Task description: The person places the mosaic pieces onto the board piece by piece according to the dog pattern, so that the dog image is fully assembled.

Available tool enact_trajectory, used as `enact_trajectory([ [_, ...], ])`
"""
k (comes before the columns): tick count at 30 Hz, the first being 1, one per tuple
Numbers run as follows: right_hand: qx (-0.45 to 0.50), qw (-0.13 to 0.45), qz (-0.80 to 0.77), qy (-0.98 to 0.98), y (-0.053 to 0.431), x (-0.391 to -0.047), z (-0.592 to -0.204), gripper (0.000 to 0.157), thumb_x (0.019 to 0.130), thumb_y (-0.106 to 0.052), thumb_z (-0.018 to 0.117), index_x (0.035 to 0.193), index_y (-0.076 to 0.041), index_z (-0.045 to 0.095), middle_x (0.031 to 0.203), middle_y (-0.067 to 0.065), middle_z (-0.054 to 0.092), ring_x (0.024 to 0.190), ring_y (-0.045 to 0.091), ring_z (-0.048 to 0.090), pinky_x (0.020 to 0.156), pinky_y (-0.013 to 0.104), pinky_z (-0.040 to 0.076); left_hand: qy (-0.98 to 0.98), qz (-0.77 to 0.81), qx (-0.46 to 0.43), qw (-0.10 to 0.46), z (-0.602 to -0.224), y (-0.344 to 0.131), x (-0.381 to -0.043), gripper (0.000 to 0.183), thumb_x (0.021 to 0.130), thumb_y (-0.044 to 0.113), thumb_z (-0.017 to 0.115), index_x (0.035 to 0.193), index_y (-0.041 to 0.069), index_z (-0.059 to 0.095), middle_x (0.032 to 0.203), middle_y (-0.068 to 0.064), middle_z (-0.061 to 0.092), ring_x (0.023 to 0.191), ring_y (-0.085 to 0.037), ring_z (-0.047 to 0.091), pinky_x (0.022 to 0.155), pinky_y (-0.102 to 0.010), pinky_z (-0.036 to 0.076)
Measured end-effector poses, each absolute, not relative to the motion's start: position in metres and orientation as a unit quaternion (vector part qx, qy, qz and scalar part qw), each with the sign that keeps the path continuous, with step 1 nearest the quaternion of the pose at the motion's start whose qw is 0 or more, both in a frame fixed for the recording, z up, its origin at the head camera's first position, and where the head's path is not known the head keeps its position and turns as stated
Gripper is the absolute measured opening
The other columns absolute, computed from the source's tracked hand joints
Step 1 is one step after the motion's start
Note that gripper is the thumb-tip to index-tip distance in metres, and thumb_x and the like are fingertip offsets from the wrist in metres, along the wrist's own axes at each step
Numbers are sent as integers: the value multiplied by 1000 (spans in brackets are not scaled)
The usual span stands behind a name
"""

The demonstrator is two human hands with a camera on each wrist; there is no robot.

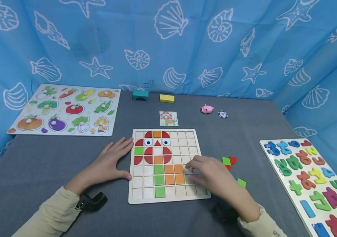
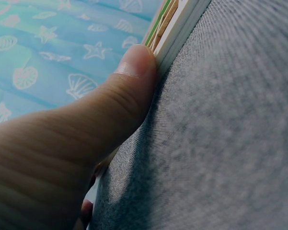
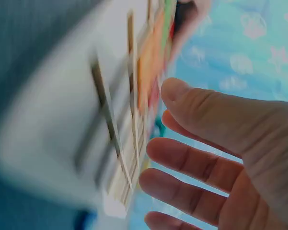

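Observation:
A wooden grid board (image 1: 187, 198) lies on the grey cloth, with red, orange and green tiles and two eye tiles in its cells. Four-square orange tiles (image 1: 174, 174) sit low in the middle, beside a column of green tiles (image 1: 159, 180). My left hand (image 1: 106, 166) rests at the board's left edge, thumb and fingertips touching it. In the left wrist view the thumb (image 2: 129, 91) presses the board's side. Over the board's right part hovers my right hand (image 1: 213, 174). Its fingers (image 3: 182, 158) are spread and loosely bent, with nothing between them and the thumb.
Loose green and red tiles (image 1: 226, 161) lie right of the board. A small pattern card (image 1: 168, 118), teal block (image 1: 140, 95), yellow block (image 1: 167, 98), pink pig (image 1: 206, 109) and poker chip (image 1: 222, 114) stand behind. A vegetable puzzle (image 1: 67, 120) and a number puzzle (image 1: 300, 177) flank it.

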State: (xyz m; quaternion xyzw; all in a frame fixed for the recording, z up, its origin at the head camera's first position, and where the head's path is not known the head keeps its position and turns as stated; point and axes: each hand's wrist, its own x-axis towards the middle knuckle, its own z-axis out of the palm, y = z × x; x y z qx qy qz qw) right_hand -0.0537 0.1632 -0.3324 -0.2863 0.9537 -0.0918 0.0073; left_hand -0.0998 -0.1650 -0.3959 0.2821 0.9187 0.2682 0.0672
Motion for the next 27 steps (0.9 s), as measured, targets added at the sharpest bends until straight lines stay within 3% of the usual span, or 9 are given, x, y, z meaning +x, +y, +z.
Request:
enact_trajectory([
  [5,-213,-8,-90,973,196,-62,-325,28,70,-22,75,97,-16,66,87,-5,61,74,9,56,64,29,48,920,267,279,69,-396,-164,-101,109,57,68,64,142,12,24,148,-2,18,136,-28,10,104,-53,5],
  [15,-169,78,-73,980,222,-61,-329,32,71,-24,74,101,-16,65,83,-6,55,60,6,40,52,23,34,921,263,280,71,-395,-163,-102,110,57,69,63,142,12,23,148,-2,18,136,-28,10,104,-53,5],
  [27,-171,75,-53,981,222,-62,-339,32,70,-25,74,100,-15,65,85,-6,57,73,8,55,62,32,47,923,259,271,90,-391,-163,-100,109,58,66,65,142,13,22,149,0,16,136,-26,7,105,-52,3],
])
